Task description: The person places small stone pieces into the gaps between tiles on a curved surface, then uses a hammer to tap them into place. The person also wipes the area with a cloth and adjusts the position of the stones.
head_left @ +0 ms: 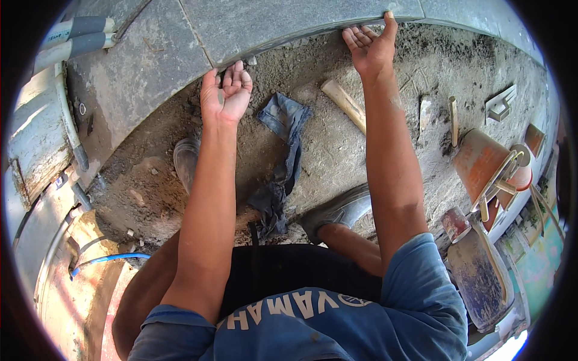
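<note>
A large grey floor tile [289,27] lies at the far side, its near edge over bare sandy mortar. Both of my palms face up at that edge. My left hand [226,96] has its fingers curled at the tile's left near corner, beside a joint with the neighbouring grey tile [144,66]. Farther right, my right hand [374,51] grips the same tile, fingers tucked at the underside and thumb against the edge and top. A dirty dark cloth [285,138] lies crumpled on the ground between my forearms. Next to my right forearm rests a wooden stick [343,103], partly hidden.
At right lie a metal float trowel [501,105], a thin wooden handle [453,120] and a mortar-stained bucket [472,162]. A red-white can [456,224] stands nearer. Grey-banded pipes [78,43] are at far left, a blue hose [111,257] near left. My shoes [340,210] rest on the mortar.
</note>
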`<action>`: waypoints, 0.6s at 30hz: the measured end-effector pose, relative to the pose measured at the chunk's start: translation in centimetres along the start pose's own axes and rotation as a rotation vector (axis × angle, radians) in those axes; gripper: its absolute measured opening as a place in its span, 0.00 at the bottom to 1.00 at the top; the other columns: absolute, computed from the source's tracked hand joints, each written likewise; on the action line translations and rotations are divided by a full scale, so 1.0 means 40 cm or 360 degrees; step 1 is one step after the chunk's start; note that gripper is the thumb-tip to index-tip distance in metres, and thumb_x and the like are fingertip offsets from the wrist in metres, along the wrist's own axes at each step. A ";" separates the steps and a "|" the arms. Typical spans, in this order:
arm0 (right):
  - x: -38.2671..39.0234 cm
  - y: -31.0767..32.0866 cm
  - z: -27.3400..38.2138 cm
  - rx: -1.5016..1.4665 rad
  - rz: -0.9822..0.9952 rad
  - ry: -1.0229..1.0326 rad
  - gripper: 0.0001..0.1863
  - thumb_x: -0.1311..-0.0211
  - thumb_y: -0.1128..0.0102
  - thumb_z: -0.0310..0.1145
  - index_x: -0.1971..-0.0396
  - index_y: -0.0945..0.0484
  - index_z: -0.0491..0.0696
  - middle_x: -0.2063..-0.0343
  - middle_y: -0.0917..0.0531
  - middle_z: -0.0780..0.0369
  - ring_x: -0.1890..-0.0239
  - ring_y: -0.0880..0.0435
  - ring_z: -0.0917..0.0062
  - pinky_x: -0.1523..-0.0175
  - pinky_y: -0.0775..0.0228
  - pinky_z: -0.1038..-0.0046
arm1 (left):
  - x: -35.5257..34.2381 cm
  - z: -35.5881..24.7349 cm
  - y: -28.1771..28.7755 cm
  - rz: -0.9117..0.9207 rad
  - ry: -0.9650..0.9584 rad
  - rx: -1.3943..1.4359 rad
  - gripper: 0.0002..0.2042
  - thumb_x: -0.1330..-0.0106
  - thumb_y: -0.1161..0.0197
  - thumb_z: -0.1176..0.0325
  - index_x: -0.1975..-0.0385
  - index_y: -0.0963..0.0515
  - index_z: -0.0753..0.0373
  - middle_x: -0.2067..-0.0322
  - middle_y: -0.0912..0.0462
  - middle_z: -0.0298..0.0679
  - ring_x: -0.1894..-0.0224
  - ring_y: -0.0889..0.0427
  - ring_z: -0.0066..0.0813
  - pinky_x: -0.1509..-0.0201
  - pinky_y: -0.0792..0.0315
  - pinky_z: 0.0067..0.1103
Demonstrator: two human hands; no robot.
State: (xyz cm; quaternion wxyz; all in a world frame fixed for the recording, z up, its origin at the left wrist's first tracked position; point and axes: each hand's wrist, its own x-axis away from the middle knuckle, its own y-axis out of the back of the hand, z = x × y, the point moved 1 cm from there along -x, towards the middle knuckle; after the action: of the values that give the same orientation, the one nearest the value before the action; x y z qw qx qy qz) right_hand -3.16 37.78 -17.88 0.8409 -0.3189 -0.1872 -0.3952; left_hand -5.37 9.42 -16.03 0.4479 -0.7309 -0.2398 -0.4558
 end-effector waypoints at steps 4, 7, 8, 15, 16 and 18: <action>0.005 -0.016 -0.012 -0.0003 0.0015 -0.0008 0.57 0.44 0.45 0.63 0.39 0.56 0.24 0.42 0.44 0.35 0.37 0.40 0.47 0.33 0.40 0.56 | -0.001 -0.015 0.008 -0.0028 -0.0002 0.0022 0.17 0.33 0.45 0.66 0.48 0.35 0.64 0.47 0.30 0.43 0.46 0.26 0.37 0.53 0.32 0.33; 0.015 -0.022 -0.006 -0.0002 -0.0052 0.0026 0.56 0.44 0.45 0.62 0.39 0.55 0.24 0.43 0.42 0.36 0.38 0.38 0.49 0.34 0.38 0.57 | -0.032 -0.015 0.033 -0.0003 0.0005 0.0054 0.23 0.32 0.47 0.64 0.40 0.45 0.57 0.39 0.35 0.46 0.43 0.28 0.40 0.50 0.34 0.38; 0.015 -0.018 -0.014 -0.0016 -0.0054 0.0004 0.56 0.44 0.44 0.62 0.39 0.55 0.24 0.43 0.42 0.36 0.38 0.37 0.49 0.34 0.38 0.58 | -0.037 -0.020 0.043 0.0018 0.0003 0.0025 0.21 0.32 0.47 0.64 0.42 0.42 0.59 0.40 0.34 0.46 0.43 0.28 0.40 0.50 0.34 0.38; 0.007 0.011 0.009 -0.0026 -0.0017 -0.0151 0.57 0.47 0.39 0.61 0.38 0.53 0.25 0.44 0.37 0.37 0.39 0.34 0.51 0.37 0.34 0.60 | -0.047 -0.022 0.050 -0.0041 -0.0045 0.0044 0.15 0.34 0.45 0.66 0.51 0.37 0.61 0.40 0.33 0.47 0.43 0.27 0.40 0.50 0.35 0.38; 0.009 0.016 0.024 -0.0041 -0.0033 -0.0127 0.57 0.47 0.39 0.61 0.38 0.53 0.25 0.44 0.37 0.37 0.39 0.34 0.51 0.37 0.34 0.60 | -0.049 -0.029 0.052 -0.0024 -0.0027 0.0023 0.15 0.34 0.45 0.66 0.51 0.37 0.61 0.40 0.33 0.47 0.43 0.27 0.40 0.50 0.35 0.38; 0.016 0.019 0.049 0.0219 -0.0107 -0.0158 0.52 0.49 0.35 0.60 0.42 0.42 0.27 0.50 0.29 0.45 0.46 0.26 0.60 0.44 0.28 0.66 | -0.067 -0.049 0.069 -0.0005 -0.0025 0.0046 0.15 0.34 0.45 0.65 0.52 0.36 0.62 0.42 0.31 0.48 0.45 0.25 0.41 0.50 0.35 0.39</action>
State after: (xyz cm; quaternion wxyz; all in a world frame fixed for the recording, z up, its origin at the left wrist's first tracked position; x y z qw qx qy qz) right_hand -2.28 39.14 -16.38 0.8366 -0.2733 -0.2660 -0.3931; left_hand -5.42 6.55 -19.24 0.4559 -0.7274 -0.2509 -0.4473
